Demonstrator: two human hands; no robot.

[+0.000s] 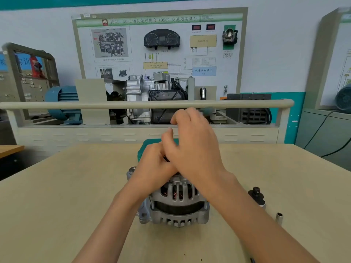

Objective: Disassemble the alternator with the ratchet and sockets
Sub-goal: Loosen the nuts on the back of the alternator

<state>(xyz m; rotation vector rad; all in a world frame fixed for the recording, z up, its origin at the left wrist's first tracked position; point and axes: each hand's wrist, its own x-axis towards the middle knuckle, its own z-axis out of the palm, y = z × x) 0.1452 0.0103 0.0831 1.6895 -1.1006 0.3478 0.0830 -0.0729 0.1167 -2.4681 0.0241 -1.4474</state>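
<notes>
A silver alternator [178,205] with slotted housing and copper windings stands on the beige table [76,196], centre front. My left hand [153,168] is curled round a dark part at the alternator's top; what it grips is mostly hidden. My right hand [191,147] crosses over the left one. Its fingers are loosely bent and blurred, and I see nothing in them. A dark ratchet head [256,195] lies to the right of the alternator. A small silver socket [279,217] stands further right.
A green case [145,149] sits on the table behind the alternator, partly hidden by my hands. Beyond the table's far edge stands a training bench with a rail [133,105], a cutaway gearbox [152,92] and a wall panel. A blue motor [62,99] is at left.
</notes>
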